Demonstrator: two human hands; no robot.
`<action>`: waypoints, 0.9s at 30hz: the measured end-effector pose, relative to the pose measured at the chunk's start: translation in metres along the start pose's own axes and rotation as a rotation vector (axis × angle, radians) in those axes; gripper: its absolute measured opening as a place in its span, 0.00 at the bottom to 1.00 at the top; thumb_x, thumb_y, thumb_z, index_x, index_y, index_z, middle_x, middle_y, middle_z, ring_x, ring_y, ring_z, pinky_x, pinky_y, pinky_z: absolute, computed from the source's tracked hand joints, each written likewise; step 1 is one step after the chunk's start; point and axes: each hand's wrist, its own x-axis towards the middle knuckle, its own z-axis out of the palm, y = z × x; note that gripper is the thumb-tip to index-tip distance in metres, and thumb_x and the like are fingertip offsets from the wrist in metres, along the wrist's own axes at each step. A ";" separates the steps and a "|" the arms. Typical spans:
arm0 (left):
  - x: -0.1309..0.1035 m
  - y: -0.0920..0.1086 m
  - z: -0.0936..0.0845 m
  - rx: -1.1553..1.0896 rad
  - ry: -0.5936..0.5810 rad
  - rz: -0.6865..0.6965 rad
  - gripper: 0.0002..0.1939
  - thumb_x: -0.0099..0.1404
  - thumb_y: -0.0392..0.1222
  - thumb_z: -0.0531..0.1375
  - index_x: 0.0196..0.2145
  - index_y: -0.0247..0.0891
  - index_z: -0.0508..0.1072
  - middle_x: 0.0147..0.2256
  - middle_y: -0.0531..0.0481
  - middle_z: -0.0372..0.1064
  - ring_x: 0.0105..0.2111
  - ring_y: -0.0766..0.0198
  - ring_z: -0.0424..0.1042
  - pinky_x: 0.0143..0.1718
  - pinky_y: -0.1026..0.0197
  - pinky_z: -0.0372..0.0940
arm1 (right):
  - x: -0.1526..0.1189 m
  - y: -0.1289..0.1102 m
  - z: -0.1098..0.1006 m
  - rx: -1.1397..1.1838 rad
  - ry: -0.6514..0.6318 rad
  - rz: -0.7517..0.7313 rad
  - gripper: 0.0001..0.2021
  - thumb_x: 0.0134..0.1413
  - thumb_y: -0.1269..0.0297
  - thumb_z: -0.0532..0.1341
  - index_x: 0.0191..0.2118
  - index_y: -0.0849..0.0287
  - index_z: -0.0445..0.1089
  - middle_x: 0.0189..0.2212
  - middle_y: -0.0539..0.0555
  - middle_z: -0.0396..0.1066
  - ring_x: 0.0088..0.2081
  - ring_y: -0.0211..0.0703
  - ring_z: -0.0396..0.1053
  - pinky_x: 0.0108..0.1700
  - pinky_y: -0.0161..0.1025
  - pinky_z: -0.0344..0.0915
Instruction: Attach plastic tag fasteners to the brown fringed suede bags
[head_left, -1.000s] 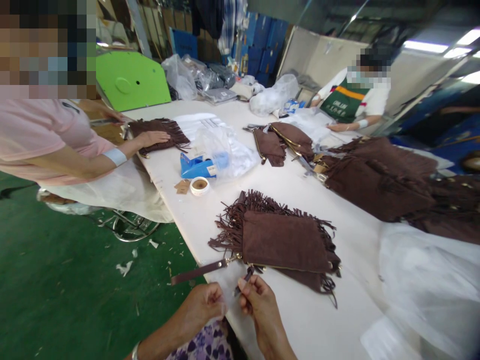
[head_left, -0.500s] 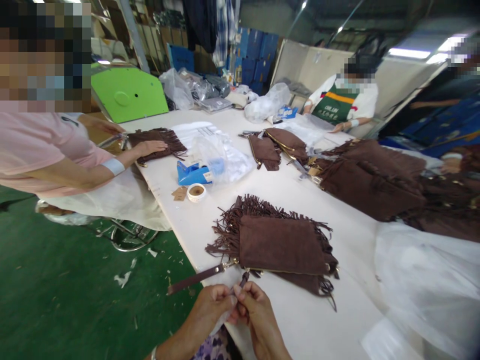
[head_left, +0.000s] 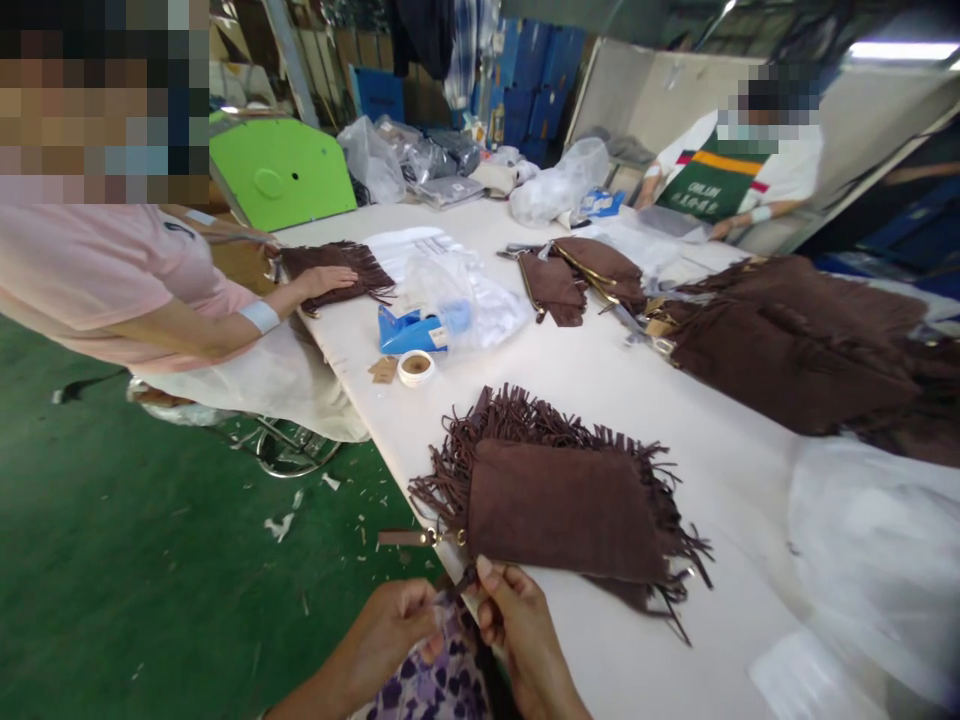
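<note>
Lower centre of frame: the wearer's two bare hands and forearms are showing, no gloves, no rings visible. Left hand [head_left: 401, 615] is coming in from the lower left, forearm uncovered, no sleeve reaching the wrist. Right hand [head_left: 510, 615] is entering from the bottom edge, forearm likewise bare; a short, unpainted thumbnail is catching the light. Between the two forearms, a purple garment with a white floral print [head_left: 431, 685] is showing at the bottom edge, soft fabric, its cut hidden.
</note>
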 end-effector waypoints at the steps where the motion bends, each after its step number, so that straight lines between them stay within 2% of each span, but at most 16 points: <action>1: 0.002 0.002 0.002 -0.015 -0.004 0.000 0.17 0.59 0.51 0.60 0.24 0.33 0.70 0.22 0.47 0.73 0.22 0.60 0.69 0.27 0.61 0.61 | 0.000 0.000 0.000 0.005 0.001 0.001 0.27 0.36 0.39 0.68 0.26 0.62 0.66 0.13 0.47 0.64 0.13 0.28 0.54 0.16 0.28 0.49; 7: 0.008 0.019 0.011 -0.056 0.000 0.030 0.21 0.60 0.56 0.59 0.25 0.32 0.72 0.23 0.47 0.72 0.25 0.59 0.69 0.31 0.60 0.62 | -0.003 0.003 0.000 0.014 0.023 0.023 0.26 0.38 0.41 0.68 0.28 0.61 0.65 0.11 0.46 0.64 0.12 0.28 0.53 0.16 0.28 0.47; 11: 0.013 0.016 0.016 -0.077 -0.004 0.013 0.25 0.61 0.60 0.57 0.27 0.31 0.74 0.24 0.46 0.72 0.25 0.59 0.70 0.30 0.60 0.62 | -0.002 0.005 -0.002 0.035 0.006 0.008 0.25 0.39 0.42 0.68 0.27 0.61 0.65 0.11 0.46 0.63 0.13 0.28 0.54 0.16 0.27 0.48; 15: 0.015 0.010 0.022 -0.201 -0.066 -0.095 0.30 0.62 0.64 0.55 0.30 0.30 0.74 0.26 0.42 0.74 0.26 0.58 0.72 0.30 0.60 0.64 | 0.000 0.007 -0.005 0.042 -0.026 -0.004 0.25 0.39 0.41 0.68 0.26 0.61 0.66 0.11 0.47 0.63 0.12 0.28 0.54 0.16 0.28 0.47; 19: 0.014 0.017 0.026 -0.308 -0.095 -0.165 0.29 0.62 0.64 0.55 0.31 0.30 0.75 0.27 0.42 0.74 0.27 0.60 0.72 0.31 0.61 0.64 | 0.002 0.006 -0.006 0.027 -0.028 -0.026 0.27 0.36 0.38 0.67 0.24 0.62 0.66 0.10 0.47 0.63 0.12 0.29 0.54 0.15 0.29 0.47; 24: 0.017 0.023 0.029 -0.277 -0.121 -0.073 0.26 0.64 0.60 0.55 0.29 0.31 0.75 0.25 0.45 0.72 0.25 0.61 0.70 0.31 0.62 0.63 | 0.002 0.005 -0.003 -0.048 0.042 -0.070 0.30 0.33 0.34 0.66 0.23 0.61 0.65 0.09 0.47 0.62 0.10 0.30 0.53 0.14 0.29 0.47; 27: 0.018 0.017 0.031 -0.090 -0.042 0.017 0.26 0.64 0.60 0.54 0.28 0.32 0.74 0.25 0.47 0.72 0.27 0.59 0.70 0.32 0.61 0.63 | 0.002 0.007 -0.001 -0.045 0.057 -0.079 0.29 0.34 0.34 0.65 0.23 0.60 0.65 0.09 0.48 0.62 0.10 0.32 0.54 0.14 0.30 0.47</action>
